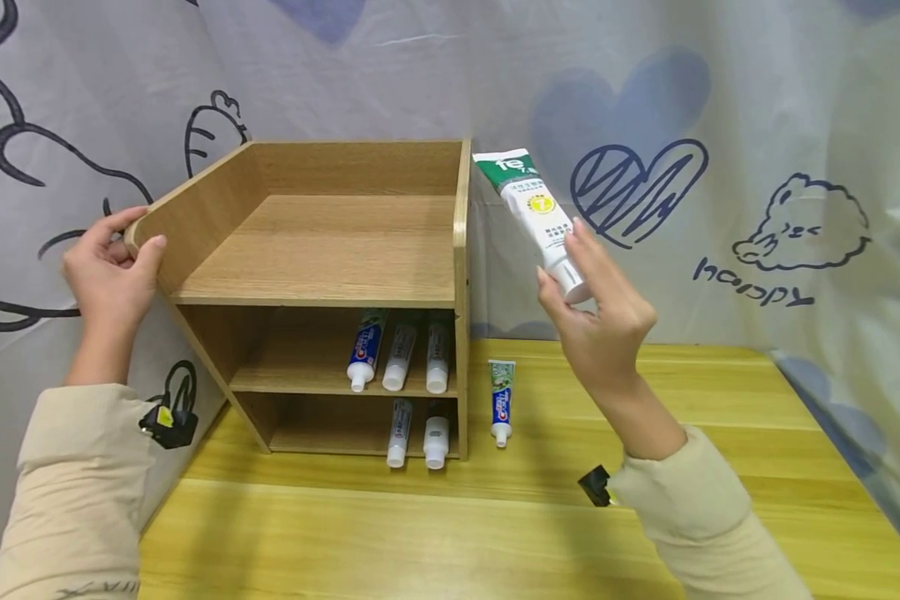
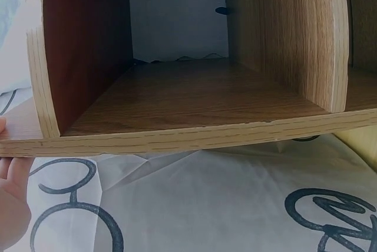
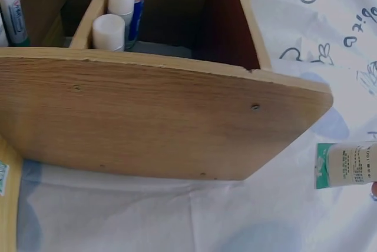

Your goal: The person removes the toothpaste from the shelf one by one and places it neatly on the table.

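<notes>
Aloft beside a wooden shelf (image 1: 322, 250), a toothpaste tube (image 1: 532, 204), likely light, soft and best held near its cap (image 1: 576, 292), is pinched there by the right hand (image 1: 606, 321) while the left hand (image 1: 112, 271) grips the shelf.

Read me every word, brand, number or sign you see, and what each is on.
"fe": green end of the held tube in the right hand.
"7": yellow circle on that tube.
"happy": the backdrop.
Too small, blurred or cut off: that tube's finer print, shelved tubes, the loose tube, left sleeve lettering, backdrop writing in the right-wrist view.
</notes>
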`<act>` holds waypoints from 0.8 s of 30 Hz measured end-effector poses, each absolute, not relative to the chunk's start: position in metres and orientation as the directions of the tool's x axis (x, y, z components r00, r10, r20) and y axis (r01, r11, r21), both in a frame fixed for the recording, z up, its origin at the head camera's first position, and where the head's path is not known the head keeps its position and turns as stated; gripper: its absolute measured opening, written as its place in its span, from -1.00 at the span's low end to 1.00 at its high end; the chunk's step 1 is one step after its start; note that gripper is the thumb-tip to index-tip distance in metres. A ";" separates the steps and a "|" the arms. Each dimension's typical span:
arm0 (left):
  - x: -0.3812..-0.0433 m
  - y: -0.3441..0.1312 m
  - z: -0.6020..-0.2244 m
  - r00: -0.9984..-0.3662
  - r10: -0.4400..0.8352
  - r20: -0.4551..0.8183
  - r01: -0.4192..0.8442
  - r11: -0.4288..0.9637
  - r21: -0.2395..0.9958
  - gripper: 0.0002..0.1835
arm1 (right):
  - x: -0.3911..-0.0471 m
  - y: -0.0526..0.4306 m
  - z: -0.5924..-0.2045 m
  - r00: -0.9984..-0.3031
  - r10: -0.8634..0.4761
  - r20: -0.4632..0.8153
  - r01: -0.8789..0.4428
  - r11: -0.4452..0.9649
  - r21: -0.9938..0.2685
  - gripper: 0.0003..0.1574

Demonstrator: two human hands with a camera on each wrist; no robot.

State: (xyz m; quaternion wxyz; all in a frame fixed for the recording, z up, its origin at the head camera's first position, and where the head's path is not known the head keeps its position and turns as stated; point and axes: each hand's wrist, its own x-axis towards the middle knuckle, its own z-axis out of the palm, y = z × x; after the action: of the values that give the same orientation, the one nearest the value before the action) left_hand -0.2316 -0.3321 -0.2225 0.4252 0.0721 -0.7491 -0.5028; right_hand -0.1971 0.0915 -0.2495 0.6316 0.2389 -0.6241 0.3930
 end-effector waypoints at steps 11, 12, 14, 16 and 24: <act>-0.231 -0.331 -0.223 -0.626 -0.539 0.563 0.330 0.471 0.818 -0.66 | -0.199 0.101 -0.276 -0.098 0.245 0.964 -0.757 0.610 -0.232 -0.62; -0.231 -0.331 -0.223 -0.625 -0.539 0.564 0.331 0.472 0.817 -0.66 | -0.199 0.101 -0.279 -0.101 0.245 0.964 -0.753 0.615 -0.235 -0.62; -0.232 -0.331 -0.223 -0.621 -0.537 0.571 0.335 0.477 0.812 -0.66 | -0.200 0.102 -0.285 -0.105 0.249 0.963 -0.743 0.624 -0.242 -0.62; -0.232 -0.331 -0.223 -0.618 -0.533 0.578 0.337 0.485 0.807 -0.66 | -0.201 0.103 -0.292 -0.104 0.258 0.961 -0.738 0.628 -0.248 -0.62; -0.231 -0.332 -0.224 -0.617 -0.524 0.587 0.328 0.507 0.797 -0.66 | -0.205 0.106 -0.315 -0.097 0.287 0.953 -0.713 0.648 -0.268 -0.63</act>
State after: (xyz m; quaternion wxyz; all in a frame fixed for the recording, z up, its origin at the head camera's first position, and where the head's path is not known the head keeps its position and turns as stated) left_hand -0.2306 -0.3317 -0.2244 0.4326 0.0649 -0.7525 -0.4924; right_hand -0.2052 0.1059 -0.3153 0.6506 0.1682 -0.6330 0.3844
